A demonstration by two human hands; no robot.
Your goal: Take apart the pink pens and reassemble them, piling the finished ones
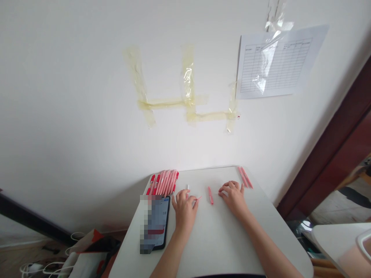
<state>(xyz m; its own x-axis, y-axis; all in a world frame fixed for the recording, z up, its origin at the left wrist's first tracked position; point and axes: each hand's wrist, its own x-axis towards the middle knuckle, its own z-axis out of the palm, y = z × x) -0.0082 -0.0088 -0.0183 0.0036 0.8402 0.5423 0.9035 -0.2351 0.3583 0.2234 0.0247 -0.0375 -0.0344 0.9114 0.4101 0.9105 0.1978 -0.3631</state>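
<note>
Here's the left hand (185, 206) pinching a slim pink pen piece (199, 198) | right hand (232, 195) loose, seemingly empty, beside a pink pen barrel (210, 196) | row of pens (165, 182) far left looks done, I'd judge | two pink sticks (245, 177) far right perhaps left

Open: white tabletop (216, 241) nearside of both hands' fingers, between the forearms. Obstructing: slim pink plastic pen piece (210, 195) between left hand (184, 212) and right hand (234, 197); dark-edged rectangular phone (162, 227) left of left fingers; pink-and-red plastic pens (165, 182) beyond it; two slim pink pieces (245, 178) right of right fingers.
</note>
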